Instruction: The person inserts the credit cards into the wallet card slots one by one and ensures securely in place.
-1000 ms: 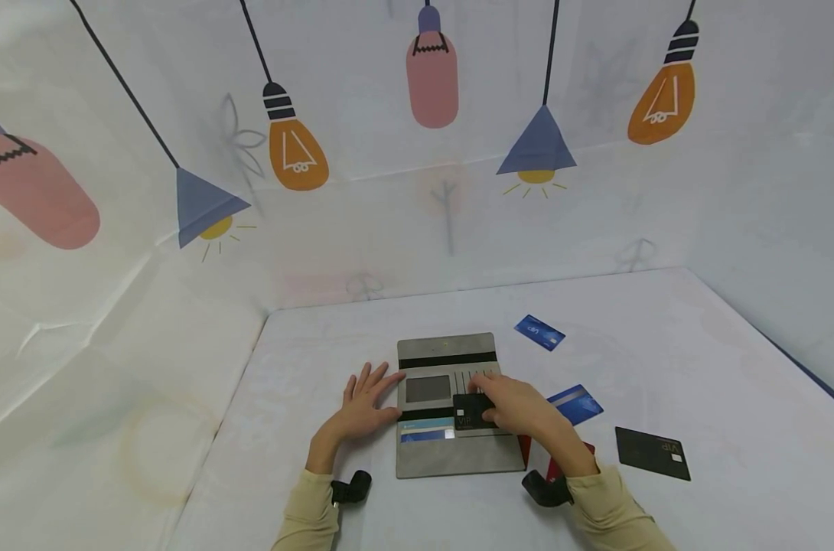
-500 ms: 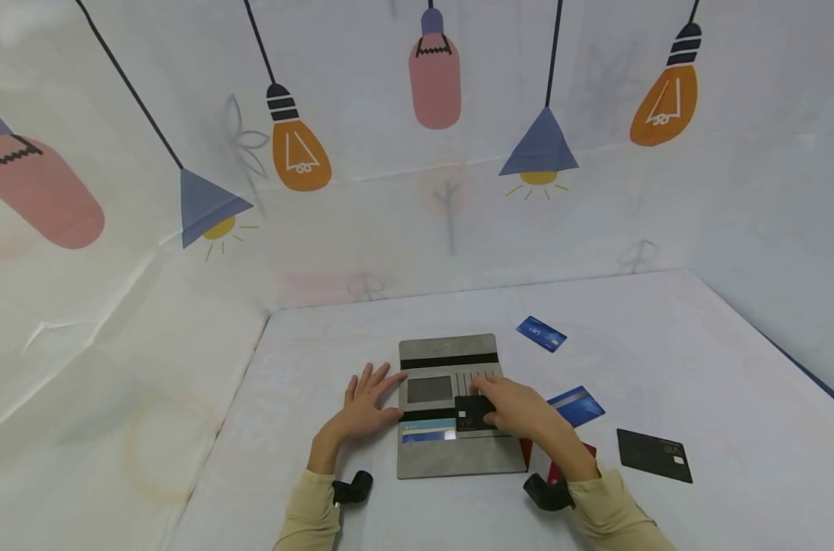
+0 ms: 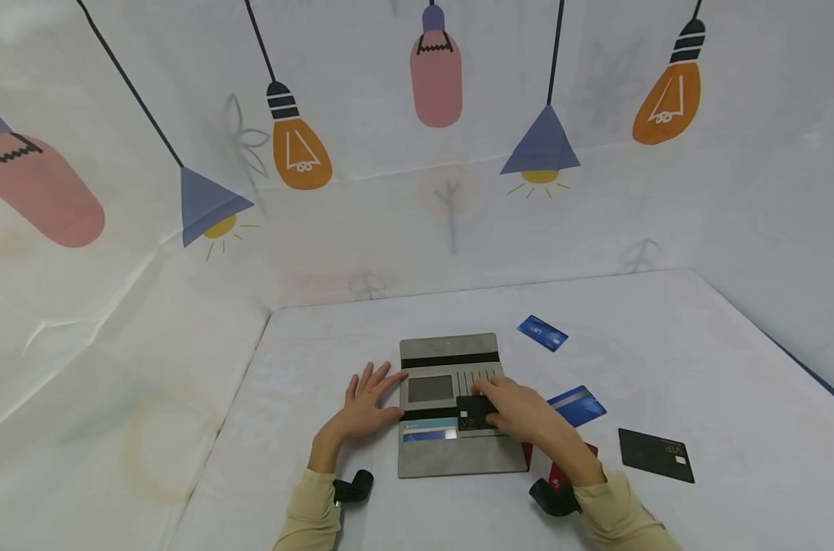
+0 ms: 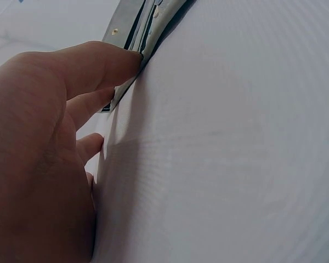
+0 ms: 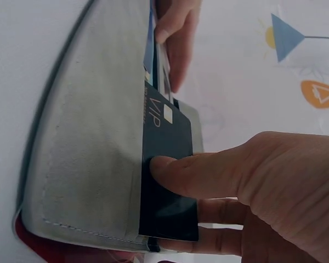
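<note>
Right hand (image 3: 520,409) pinches a black VIP card (image 5: 167,181), thumb on its face and fingers beneath, the card partly seated in a slot of the open grey wallet (image 3: 458,451) at the bench's 6 o'clock. Left hand (image 3: 365,402), fingers spread flat, steadies the wallet's 9 o'clock edge. The card looks thin, stiff, light and slick, best held by its free short end.

Loose cards (image 3: 656,454) on white table (image 3: 665,344)

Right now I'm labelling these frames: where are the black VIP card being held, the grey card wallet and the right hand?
black VIP card (image 5: 165,131), right wrist view, printed face.
grey card wallet (image 3: 458,453), head view, bare lower panel.
right hand (image 3: 523,409), head view, back of hand.
</note>
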The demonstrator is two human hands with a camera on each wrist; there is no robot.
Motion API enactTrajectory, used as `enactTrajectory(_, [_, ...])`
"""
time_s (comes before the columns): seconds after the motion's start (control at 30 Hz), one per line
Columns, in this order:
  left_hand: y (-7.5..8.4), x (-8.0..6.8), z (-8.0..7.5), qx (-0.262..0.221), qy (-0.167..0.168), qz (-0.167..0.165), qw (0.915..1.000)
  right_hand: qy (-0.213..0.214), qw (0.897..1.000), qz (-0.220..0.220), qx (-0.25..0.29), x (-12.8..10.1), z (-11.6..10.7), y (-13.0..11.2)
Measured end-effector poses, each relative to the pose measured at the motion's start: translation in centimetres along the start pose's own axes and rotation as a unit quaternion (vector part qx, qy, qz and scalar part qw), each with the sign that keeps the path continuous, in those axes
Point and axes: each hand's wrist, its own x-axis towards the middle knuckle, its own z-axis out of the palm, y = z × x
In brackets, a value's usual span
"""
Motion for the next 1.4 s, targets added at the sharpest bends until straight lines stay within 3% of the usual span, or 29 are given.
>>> enactTrajectory(0.53, [0.3,0.0,-0.3,0.007,0.000,-0.004,1.0000,0.030,0.998,-0.022,-0.054,0.0,0.5,-0.1])
enactTrajectory(0.93, [0.0,0.0,0.0,0.009,0.000,0.003,1.0000,0.009,0.999,-0.008,-0.041,-0.3,0.4,0.0])
enactTrajectory(1.4, [0.2,-0.1,-0.3,0.002,-0.007,0.004,1.0000,-0.056,0.997,0.009,-0.046,-1.4,0.3,-0.8])
